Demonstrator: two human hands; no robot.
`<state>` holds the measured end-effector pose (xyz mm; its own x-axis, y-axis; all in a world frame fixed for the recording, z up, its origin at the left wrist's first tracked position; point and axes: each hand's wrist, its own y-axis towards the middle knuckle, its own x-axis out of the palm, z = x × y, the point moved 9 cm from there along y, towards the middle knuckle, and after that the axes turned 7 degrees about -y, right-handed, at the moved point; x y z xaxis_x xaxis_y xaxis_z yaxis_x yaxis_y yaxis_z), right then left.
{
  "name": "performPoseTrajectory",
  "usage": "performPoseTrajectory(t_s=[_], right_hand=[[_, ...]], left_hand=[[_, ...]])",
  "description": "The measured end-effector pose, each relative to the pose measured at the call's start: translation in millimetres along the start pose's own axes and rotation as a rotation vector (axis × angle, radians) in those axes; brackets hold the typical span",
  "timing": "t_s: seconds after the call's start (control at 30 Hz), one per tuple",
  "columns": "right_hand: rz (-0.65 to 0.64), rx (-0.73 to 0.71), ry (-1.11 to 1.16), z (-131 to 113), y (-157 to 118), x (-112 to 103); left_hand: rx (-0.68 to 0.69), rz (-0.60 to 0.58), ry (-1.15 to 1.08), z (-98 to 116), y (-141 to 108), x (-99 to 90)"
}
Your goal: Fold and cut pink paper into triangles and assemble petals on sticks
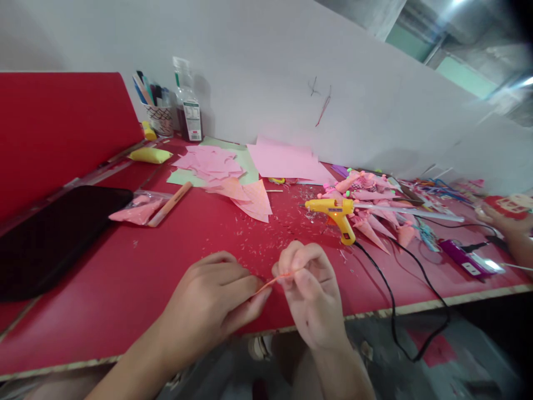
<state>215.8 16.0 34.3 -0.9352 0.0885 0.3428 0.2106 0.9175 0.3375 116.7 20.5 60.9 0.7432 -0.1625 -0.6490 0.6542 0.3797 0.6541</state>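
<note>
Between my hands, above the front of the red table (104, 311), runs a thin orange strip (270, 282) that looks like string or a folded paper edge. My left hand (220, 294) pinches its left end between thumb and forefinger. At the other end, my right hand (310, 286) grips it with fingertips and thumb. Beyond my right hand a yellow hot glue gun (336, 214) lies with a clear glue stick in its back. Behind it is a heap of pink paper cones (372, 225) with small coloured tips.
Pink paper sheets (287, 160) and cut pieces (214, 162) lie toward the wall. A bottle (191, 114) and pen cup (160, 119) stand at back left. A black flat object (62, 239) is at left. A purple power strip (468, 258) and another person's hand (499, 219) are at right.
</note>
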Motion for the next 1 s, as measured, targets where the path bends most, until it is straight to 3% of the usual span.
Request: performPoseTrajectory(t_s=[0.17, 0.4, 0.7, 0.83, 1.0], right_hand=[[0.118, 0.016, -0.024, -0.1, 1.5, -14.5], [-0.067, 0.038, -0.252, 3.9, -0.6, 4.5], [-0.005, 0.004, -0.247, 2.8, 0.9, -0.7], [-0.001, 0.057, -0.154, 6.9, 1.8, -1.5], [0.098, 0.065, -0.076, 2.9, 5.4, -17.0]], left_hand=[[-0.019, -0.005, 0.025, -1.7, -0.3, 0.5], [-0.065, -0.002, -0.042, -2.9, 2.7, -2.2], [-0.054, -0.032, -0.050, -2.2, 1.6, 0.6], [-0.059, -0.040, -0.045, -3.5, 1.8, 1.7], [-0.069, -0.043, -0.012, -7.8, 1.5, 3.5]])
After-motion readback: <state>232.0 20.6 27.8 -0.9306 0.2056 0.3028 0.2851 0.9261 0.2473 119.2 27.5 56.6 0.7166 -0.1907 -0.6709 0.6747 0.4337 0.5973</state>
